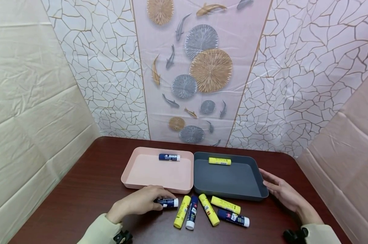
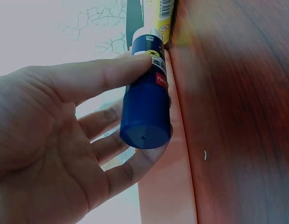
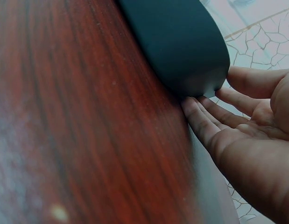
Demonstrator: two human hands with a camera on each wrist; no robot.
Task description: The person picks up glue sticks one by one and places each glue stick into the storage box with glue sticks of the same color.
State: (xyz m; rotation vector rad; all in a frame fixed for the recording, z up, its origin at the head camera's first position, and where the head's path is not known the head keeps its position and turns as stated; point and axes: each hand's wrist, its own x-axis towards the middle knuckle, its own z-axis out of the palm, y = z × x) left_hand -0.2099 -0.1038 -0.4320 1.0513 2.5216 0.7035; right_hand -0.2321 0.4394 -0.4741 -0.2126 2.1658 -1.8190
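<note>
My left hand pinches a blue glue stick with a white end between thumb and fingers, just in front of the pink tray. In the left wrist view the thumb lies along the stick's label and the other fingers curve behind it. My right hand touches the right side of the dark grey tray, its fingers fairly straight. One blue glue stick lies in the pink tray; a yellow glue stick lies in the grey one.
In front of the trays, between the hands, lie yellow glue sticks and blue glue sticks at various angles. The two trays stand side by side on the dark red wooden table. A patterned cloth wall rises behind the table.
</note>
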